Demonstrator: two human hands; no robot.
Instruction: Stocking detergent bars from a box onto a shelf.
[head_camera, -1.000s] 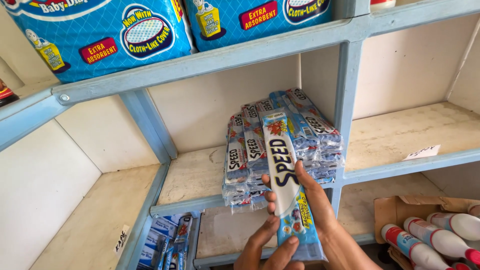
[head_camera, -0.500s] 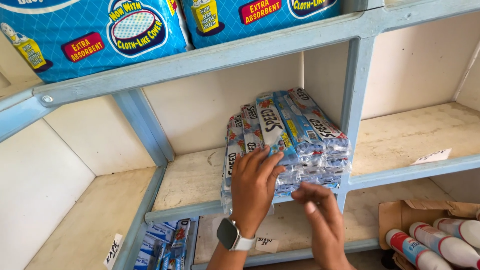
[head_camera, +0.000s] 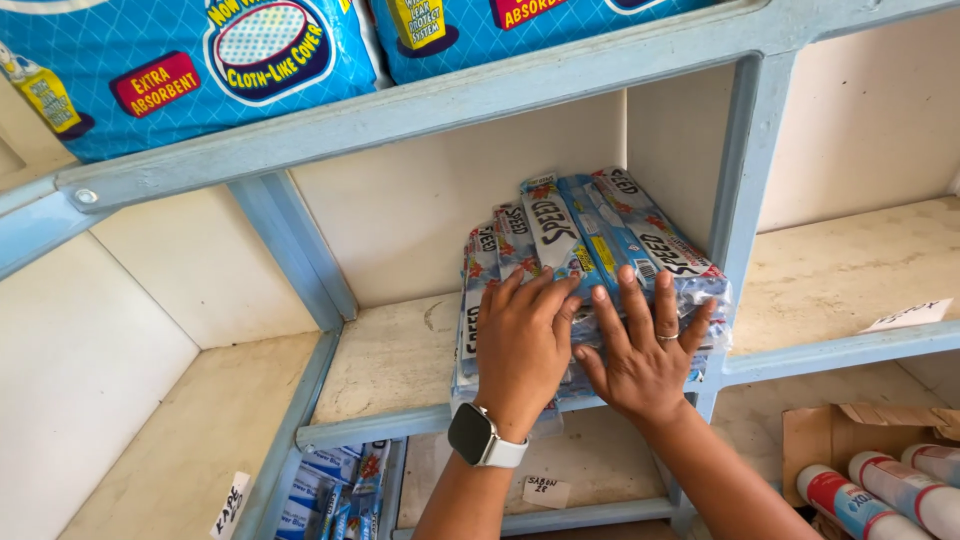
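A stack of long blue-and-white wrapped packets (head_camera: 590, 240) leans against the right side of a shelf compartment (head_camera: 390, 360). My left hand (head_camera: 522, 345), with a smartwatch on its wrist, lies flat on the front of the stack. My right hand (head_camera: 640, 350), wearing a ring, presses flat on the packets beside it, fingers spread. Neither hand grips a packet; both push against the pile.
The light-blue wooden shelving (head_camera: 300, 260) has large blue packs (head_camera: 180, 70) on the level above. Below are more blue packets (head_camera: 335, 485) and an open cardboard box (head_camera: 850, 440) with red-and-white tubes (head_camera: 880, 495). Paper labels (head_camera: 910, 315) lie on shelves.
One second ago my right hand held a single packet in front of the stack. That packet now lies on the pile, and both hands have moved onto the stack and flattened.
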